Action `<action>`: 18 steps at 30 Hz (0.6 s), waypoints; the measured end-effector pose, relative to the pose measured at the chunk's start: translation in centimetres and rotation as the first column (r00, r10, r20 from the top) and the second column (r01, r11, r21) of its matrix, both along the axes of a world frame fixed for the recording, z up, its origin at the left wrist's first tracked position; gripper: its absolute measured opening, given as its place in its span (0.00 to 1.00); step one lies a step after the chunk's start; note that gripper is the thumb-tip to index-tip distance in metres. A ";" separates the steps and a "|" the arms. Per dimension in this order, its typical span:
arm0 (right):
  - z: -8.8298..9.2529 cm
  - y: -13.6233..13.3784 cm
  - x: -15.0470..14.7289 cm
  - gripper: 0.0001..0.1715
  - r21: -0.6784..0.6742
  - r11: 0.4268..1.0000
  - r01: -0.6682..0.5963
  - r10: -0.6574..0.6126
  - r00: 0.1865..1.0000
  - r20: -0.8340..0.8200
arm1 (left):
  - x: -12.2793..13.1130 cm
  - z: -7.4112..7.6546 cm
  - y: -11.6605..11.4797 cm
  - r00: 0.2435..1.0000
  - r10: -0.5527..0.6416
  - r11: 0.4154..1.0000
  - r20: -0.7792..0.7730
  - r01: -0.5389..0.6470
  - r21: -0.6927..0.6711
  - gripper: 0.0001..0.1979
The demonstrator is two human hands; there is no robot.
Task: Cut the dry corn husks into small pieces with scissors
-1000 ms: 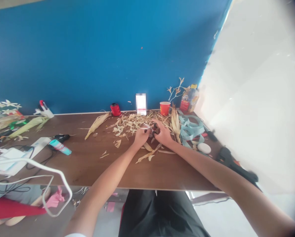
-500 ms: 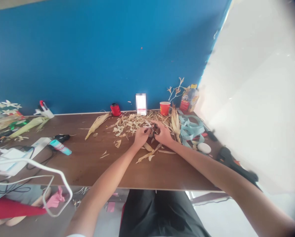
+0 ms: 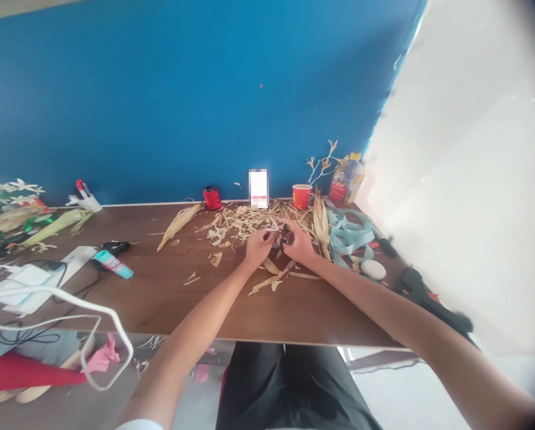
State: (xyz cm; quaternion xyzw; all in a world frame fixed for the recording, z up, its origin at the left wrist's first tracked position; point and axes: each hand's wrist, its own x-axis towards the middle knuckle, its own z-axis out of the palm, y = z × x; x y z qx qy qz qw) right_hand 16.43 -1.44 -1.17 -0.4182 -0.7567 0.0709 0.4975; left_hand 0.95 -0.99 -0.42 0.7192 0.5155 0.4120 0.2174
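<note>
Brown desk [image 3: 159,298] shoved against a blue wall [image 3: 182,101], hands meeting mid-table. Left hand [image 3: 257,246] pinches a pale husk strip [image 3: 271,229], right hand [image 3: 300,245] is clenched round dark scissors [image 3: 284,237]. Husk pile [image 3: 244,218] at 12 o'clock, blue ribbon [image 3: 348,234] at 3. Bare wood from 6 to 8, right out to the near edge.

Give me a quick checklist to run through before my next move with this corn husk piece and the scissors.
1. Left hand grips the husk piece: ok, pinched at the fingertips.
2. Right hand holds the scissors: ok, dark handles show between the hands.
3. Blades' path free of the left hand: cannot tell, too small.
4. Work spot free of litter: not ok, husk scraps lie around both hands.
5. Red paper cup upright, apart from the hands: ok.
6. Glue gun apart from the right forearm: cannot tell, they look close.
</note>
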 end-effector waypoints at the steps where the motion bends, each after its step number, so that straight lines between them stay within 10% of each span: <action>1: 0.0 0.0 0.0 0.35 -0.006 1.000 0.002 -0.002 1.000 -0.008 | 0.1 0.0 0.0 1.000 0.003 1.000 0.012 -0.003 0.008 0.15; 18: -0.2 0.1 -0.1 0.32 0.030 0.999 0.030 -0.030 1.000 -0.001 | 0.1 0.2 -0.3 0.999 -0.032 0.998 0.028 0.030 0.056 0.08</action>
